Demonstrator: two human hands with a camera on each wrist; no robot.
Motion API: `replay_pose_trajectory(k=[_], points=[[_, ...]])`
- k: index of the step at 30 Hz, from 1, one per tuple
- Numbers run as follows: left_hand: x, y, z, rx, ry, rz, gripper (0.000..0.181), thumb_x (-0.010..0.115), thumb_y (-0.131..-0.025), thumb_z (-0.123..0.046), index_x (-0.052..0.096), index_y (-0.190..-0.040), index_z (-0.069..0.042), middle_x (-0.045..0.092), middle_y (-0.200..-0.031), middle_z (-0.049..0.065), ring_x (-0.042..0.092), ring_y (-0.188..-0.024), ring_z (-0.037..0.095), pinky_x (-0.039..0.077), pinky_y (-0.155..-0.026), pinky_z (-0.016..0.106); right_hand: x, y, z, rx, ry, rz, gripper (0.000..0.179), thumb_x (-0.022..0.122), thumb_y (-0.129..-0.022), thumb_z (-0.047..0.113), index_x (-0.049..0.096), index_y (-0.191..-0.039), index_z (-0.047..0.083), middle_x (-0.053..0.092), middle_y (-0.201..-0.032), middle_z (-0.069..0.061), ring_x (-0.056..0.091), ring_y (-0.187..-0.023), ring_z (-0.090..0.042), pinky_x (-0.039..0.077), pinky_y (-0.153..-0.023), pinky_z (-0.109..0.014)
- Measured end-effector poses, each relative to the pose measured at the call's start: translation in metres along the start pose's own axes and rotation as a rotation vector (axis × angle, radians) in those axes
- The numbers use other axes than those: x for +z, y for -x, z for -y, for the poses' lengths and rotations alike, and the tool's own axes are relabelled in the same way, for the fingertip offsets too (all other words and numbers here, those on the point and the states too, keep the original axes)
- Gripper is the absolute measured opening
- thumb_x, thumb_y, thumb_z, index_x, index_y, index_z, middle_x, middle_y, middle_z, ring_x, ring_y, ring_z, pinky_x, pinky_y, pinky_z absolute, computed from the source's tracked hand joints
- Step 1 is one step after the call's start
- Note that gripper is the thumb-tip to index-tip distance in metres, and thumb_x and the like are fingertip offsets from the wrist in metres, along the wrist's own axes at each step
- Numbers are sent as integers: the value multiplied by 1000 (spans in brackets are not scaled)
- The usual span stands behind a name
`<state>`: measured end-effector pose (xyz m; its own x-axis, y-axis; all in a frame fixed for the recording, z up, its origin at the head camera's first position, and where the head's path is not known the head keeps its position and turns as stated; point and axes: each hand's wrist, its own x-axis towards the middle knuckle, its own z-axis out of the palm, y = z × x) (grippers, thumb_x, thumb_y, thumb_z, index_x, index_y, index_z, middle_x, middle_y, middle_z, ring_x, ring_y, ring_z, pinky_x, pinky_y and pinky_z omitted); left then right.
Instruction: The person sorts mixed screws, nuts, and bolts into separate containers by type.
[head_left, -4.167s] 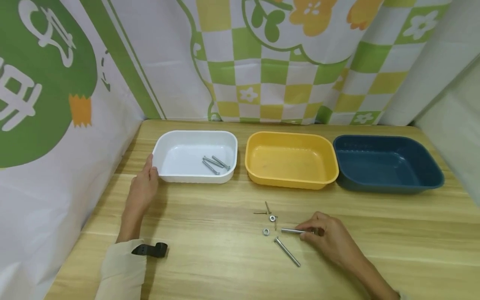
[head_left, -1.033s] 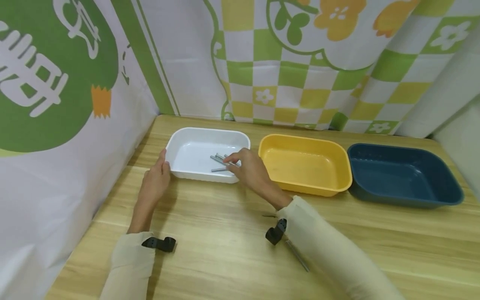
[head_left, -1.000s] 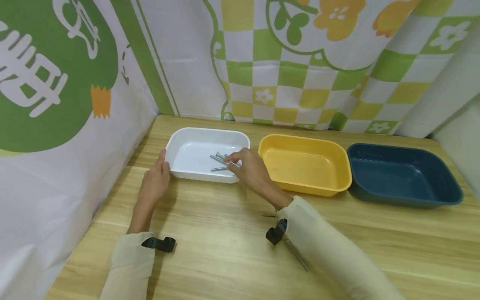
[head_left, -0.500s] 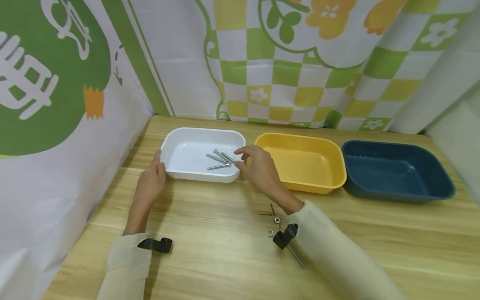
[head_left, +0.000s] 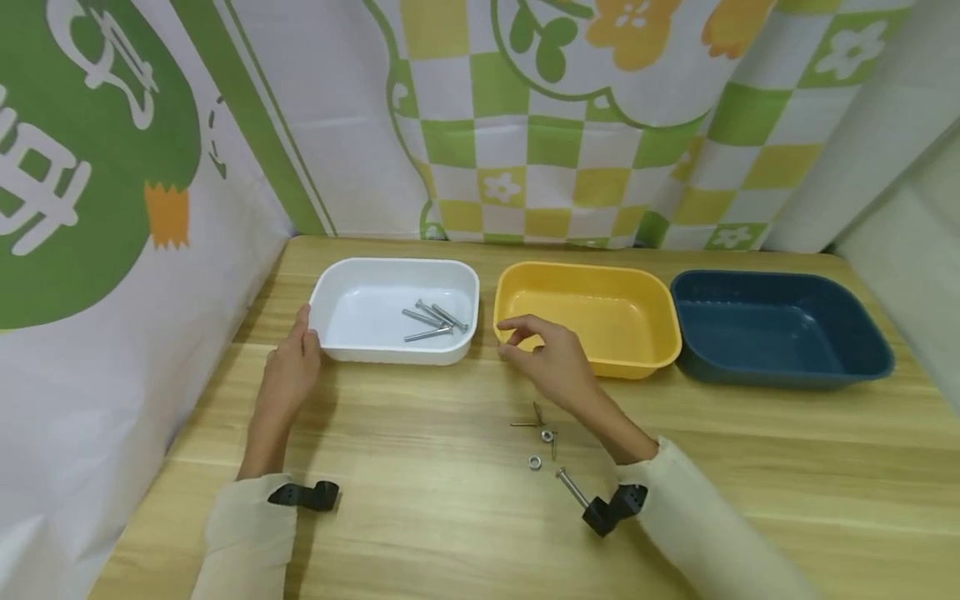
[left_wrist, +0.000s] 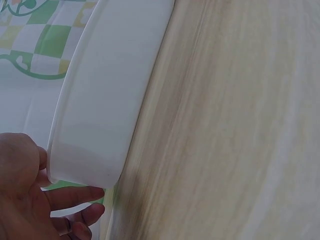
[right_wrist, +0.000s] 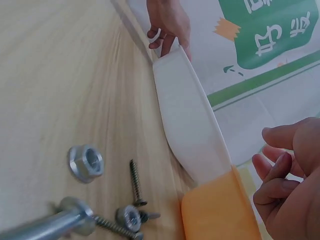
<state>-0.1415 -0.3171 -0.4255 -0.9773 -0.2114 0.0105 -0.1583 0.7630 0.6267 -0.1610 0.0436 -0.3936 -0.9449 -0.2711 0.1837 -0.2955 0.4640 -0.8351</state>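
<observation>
My left hand (head_left: 291,371) rests against the left end of the white bin (head_left: 393,354), its fingers outside the wall. Several silver bolts (head_left: 429,334) lie inside that bin toward its right. My right hand (head_left: 558,362) is raised at the front-left corner of the yellow bin (head_left: 652,367), thumb and index finger apart and nothing between them. On the table nearby are a long bolt (head_left: 572,486), partly covered by the right wrist camera, and a flange nut (right_wrist: 86,163). A second nut (head_left: 547,436) lies among three thin screws (right_wrist: 135,181).
A dark blue bin (head_left: 787,375) stands at the right, close against the yellow one. All three bins line the back of the wooden table (head_left: 420,517). Printed cloth (head_left: 551,167) hangs behind it, and a white sheet (head_left: 112,400) drops at the left.
A bolt picked up from the table by my right hand now lies in the white bin. That hand let go and moved right, out of the bin. My left hand stayed at the bin's end.
</observation>
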Motion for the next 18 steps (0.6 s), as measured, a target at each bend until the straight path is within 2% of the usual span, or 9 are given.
replay_pose_trajectory(k=[3, 7, 13, 18], points=[[0, 0, 1, 3, -2, -5, 57, 19, -108, -31, 16, -161, -8, 33, -151, 31, 38, -127, 60, 32, -102, 69, -4, 10, -7, 22, -33, -16, 26, 76, -90, 10, 73, -116, 7, 68, -93, -5, 40, -52, -12, 38, -50, -24], [-2, 1, 2, 10, -3, -18, 56, 21, -108, -28, 17, -160, -7, 35, -149, 34, 40, -126, 61, 33, -101, 69, -10, 24, -14, 54, -71, -24, 26, 74, -91, 9, 72, -117, 8, 67, -94, -6, 35, -49, -9, 34, -47, -23], [-1, 0, 1, 6, 8, 0, 57, 20, -108, -29, 16, -161, -7, 33, -150, 33, 37, -128, 60, 31, -103, 69, -24, 47, -26, 143, -41, -31, 27, 71, -95, 12, 69, -122, 10, 66, -99, -7, 39, -53, -13, 35, -49, -23], [0, 0, -1, -10, -1, 6, 57, 19, -108, -29, 15, -161, -8, 33, -151, 32, 36, -128, 61, 30, -103, 69, -31, 66, -40, 177, -21, -58, 29, 70, -94, 10, 69, -123, 7, 67, -100, -8, 36, -47, -9, 33, -44, -23]])
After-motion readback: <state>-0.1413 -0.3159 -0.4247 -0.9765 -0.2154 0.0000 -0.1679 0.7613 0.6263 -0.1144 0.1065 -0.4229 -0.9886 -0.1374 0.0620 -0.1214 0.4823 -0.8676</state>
